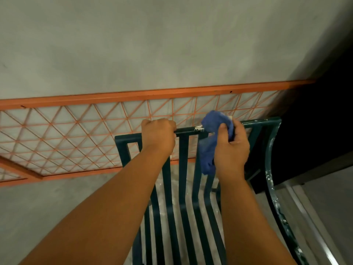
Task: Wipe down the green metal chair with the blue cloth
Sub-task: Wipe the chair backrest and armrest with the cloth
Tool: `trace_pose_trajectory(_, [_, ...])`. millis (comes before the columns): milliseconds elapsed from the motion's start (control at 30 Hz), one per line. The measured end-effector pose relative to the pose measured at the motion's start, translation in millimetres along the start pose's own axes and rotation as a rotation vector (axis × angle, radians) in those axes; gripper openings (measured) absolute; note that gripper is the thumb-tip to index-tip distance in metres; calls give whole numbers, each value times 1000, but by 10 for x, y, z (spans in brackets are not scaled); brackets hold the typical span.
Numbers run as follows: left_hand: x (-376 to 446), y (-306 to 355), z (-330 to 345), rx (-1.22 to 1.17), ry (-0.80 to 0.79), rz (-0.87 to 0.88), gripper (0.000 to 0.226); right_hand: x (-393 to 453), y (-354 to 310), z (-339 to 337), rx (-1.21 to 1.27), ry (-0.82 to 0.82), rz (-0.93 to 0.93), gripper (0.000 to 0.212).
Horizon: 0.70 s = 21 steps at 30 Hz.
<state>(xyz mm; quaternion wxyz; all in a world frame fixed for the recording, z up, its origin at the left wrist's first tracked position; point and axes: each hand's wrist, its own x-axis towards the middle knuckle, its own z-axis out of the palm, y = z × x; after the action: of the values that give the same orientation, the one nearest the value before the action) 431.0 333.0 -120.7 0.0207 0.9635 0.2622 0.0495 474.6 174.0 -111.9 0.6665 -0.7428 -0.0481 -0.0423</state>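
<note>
2 hands are at work on the dark green metal slatted chair [183,169], which I see from above, standing on the grey concrete floor [57,207] with its back toward an orange metal lattice panel [76,127] leaning at the grey wall [152,44]. The crumpled blue cloth [212,134] is bunched over the chair's top rail [187,129], right of centre, with a tail hanging down in front of the slats.

I judge the job is at an early or middle stage: a white smear [198,128] sits on the rail just left of the cloth, and pale flecks show along the curved armrest [275,197] at the right, so that spot, the armrest and probably the slats and seat are left to wipe. I cannot tell which parts are already clean.

My right hand [232,148] is clenched around the cloth, thumb on the near side and fingers [236,124] wrapped over the top, pressing it to the rail. My left hand [158,132] grips the bare rail left of centre, fingers curled over it, apparently steadying the chair. The 2 hands are near each other, with the smear between them.
</note>
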Motion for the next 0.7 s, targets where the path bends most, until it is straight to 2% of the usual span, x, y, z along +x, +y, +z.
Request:
trace_pose_trajectory(100, [19, 39, -40, -5, -55, -37, 19, 133, 84, 135, -347, -17, -321, 26])
trace_pose_trajectory(167, [38, 58, -77, -14, -102, -66, 20, 199, 264, 271, -531, -185, -444, 31])
trace_pose_trajectory(267, [58, 66, -96, 1, -128, -96, 20, 179, 525, 337, -772, -439, -507, 36])
trace_pose_trajectory(367, [74, 79, -97, 13, -142, -95, 22, 259, 570, 200, -836, -512, -583, 37])
trace_pose_trajectory(533, [77, 102, -81, 57, -144, -99, 23, 243, 397, 446, -939, -483, -403, 35])
trace_pose_trajectory(700, [70, 94, -66, 49, -130, -97, 22, 234, 545, 237, -861, -586, -639, 38])
